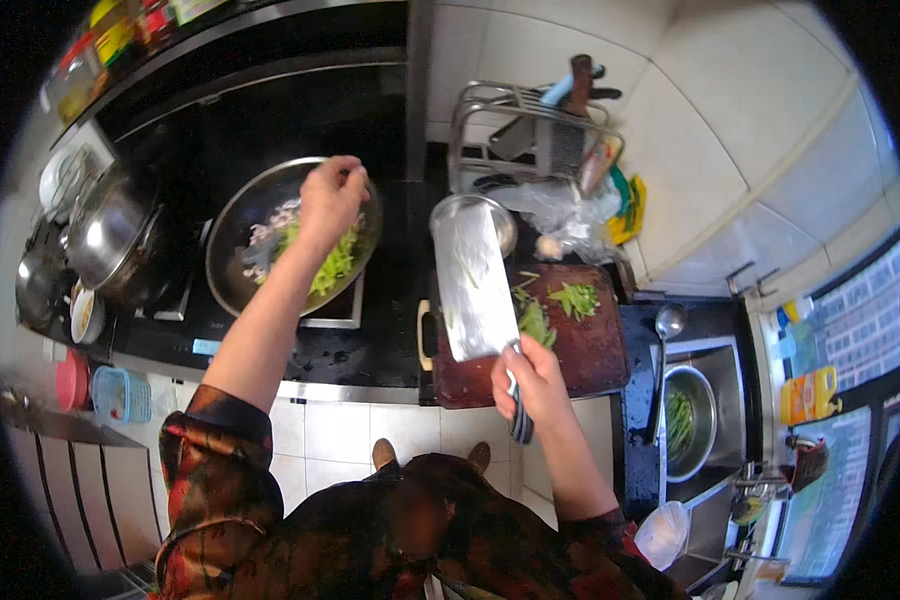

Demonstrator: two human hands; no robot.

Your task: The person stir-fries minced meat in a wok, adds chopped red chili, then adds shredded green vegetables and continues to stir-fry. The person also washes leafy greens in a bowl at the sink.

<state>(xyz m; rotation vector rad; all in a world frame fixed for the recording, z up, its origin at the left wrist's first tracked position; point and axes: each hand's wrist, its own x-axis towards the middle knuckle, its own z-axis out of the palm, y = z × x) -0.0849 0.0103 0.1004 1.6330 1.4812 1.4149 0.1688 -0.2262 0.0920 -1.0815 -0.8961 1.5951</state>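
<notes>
My left hand is over the wok, fingers drawn together, with nothing visible between them. Inside the wok lie chopped pale green vegetable pieces and pinkish pieces, perhaps meat. My right hand grips the dark handle of a wide Chinese cleaver. A few green slivers cling to its blade, which extends over the left part of a reddish-brown cutting board. Cut green leaves lie beside the blade, and a small heap of chopped greens sits farther right on the board.
Behind the cleaver stands a metal bowl, partly hidden. A knife rack and crumpled plastic bags are near the wall. At right, a ladle rests by a sink holding a pot of greens. A lidded pot occupies the left.
</notes>
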